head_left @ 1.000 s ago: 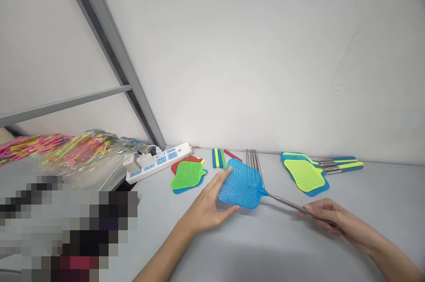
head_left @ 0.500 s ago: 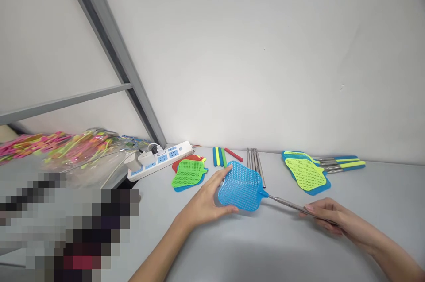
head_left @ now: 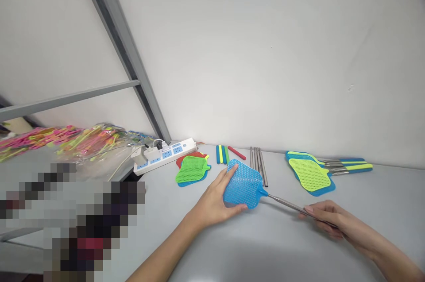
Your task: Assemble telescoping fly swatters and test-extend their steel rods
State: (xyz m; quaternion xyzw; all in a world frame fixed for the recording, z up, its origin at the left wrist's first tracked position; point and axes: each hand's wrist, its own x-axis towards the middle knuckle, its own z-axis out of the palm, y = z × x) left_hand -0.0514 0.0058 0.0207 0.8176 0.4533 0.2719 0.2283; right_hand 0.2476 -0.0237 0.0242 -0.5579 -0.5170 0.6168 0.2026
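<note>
Blue mesh paddle (head_left: 245, 187), silver rod (head_left: 288, 203) attached

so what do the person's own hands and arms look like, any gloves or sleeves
Both the left hand and right hand are bare, without gloves. The left forearm and right forearm are slim and show no sleeve as far as the picture's edge. No watch, bracelet or ring shows, though some fingers are partly hidden.

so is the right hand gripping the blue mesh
No, the right hand grips the attached metal rod, while the left hand holds the blue mesh.
</note>
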